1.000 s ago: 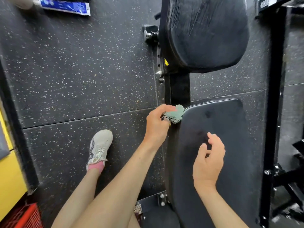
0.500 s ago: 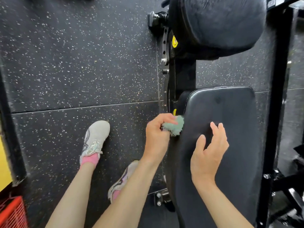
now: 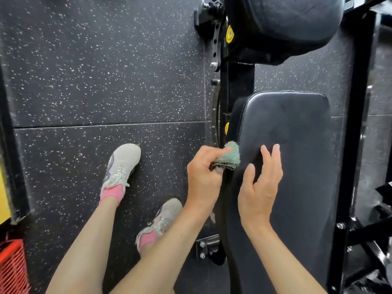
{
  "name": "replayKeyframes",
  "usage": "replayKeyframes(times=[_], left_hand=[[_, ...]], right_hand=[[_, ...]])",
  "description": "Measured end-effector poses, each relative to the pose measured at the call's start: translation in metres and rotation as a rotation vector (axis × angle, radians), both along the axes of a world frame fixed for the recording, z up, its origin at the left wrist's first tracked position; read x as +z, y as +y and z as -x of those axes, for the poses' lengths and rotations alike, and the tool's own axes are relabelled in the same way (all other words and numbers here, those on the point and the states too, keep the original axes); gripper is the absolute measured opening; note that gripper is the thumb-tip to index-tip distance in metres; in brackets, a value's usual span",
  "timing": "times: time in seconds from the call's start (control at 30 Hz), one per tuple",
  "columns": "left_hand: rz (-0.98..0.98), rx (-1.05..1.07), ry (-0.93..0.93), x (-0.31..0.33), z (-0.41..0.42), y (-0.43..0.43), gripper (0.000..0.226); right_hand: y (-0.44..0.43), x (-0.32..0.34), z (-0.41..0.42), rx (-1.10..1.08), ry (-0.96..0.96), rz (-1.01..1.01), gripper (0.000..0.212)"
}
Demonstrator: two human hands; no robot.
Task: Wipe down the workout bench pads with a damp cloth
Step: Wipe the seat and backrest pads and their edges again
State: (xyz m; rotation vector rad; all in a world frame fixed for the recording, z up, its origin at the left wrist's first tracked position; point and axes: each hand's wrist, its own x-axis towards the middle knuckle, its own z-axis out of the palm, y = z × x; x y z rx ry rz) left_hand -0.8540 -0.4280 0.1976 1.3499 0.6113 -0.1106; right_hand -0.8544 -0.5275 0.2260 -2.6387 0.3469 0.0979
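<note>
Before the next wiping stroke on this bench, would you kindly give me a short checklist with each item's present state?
1. Cloth secure in the left hand: ok, the fingers pinch it bunched.
2. Cloth against the left edge of the long pad: ok.
3. Right hand free: ok, open above the long pad, holding nothing.
4. Cloth damp enough: cannot tell.
5. Upper pad already wiped: cannot tell.

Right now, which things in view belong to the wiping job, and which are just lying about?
Job: green cloth, gripped by left hand; long pad, whose left edge the cloth touches; upper pad; right hand, holding nothing.
Lying about: red basket, yellow panel, black frame upright.
</note>
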Motion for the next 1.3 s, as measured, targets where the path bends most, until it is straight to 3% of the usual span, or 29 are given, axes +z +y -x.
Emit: replayKeyframes(times=[0.1,0.27,0.43,0.53,0.67,0.87,1.1,1.3], left_hand=[[-0.127,-0.071,-0.08,-0.006,-0.002,0.003,0.046],[-0.242,-0.01,-0.093,-0.015,-0.059,0.01,0.046],[-0.283,-0.07,-0.094,0.002,0.002,-0.002,0.043],[-0.343,-0.065,-0.137,0.0,-0.018,-0.001,0.042],[-0.323,0.009,-0.12,-0.006,-0.064,0.003,0.042],[-0.355,-0.055,-0.075,0.008,0.004,-0.006,0.047],[-0.326,0.012,-0.027,-0.014,-0.075,0.001,0.045],[-0.207,-0.013,-0.001,0.007,-0.003,-0.006,0.053]], right_hand=[[0.001,-0.001,0.006,-0.002,0.004,-0.006,0.047],[0.007,-0.006,0.009,-0.001,-0.019,-0.008,0.049],[-0.004,-0.01,0.014,0.032,-0.04,0.008,0.049],[-0.004,-0.014,0.014,0.04,-0.066,0.002,0.05],[0.0,-0.019,0.013,0.049,-0.116,0.032,0.049],[-0.003,-0.026,0.013,0.074,-0.174,0.113,0.046],[0.0,-0.028,0.013,0.081,-0.148,0.135,0.047],[-0.004,-0.027,0.012,0.085,-0.158,0.135,0.047]])
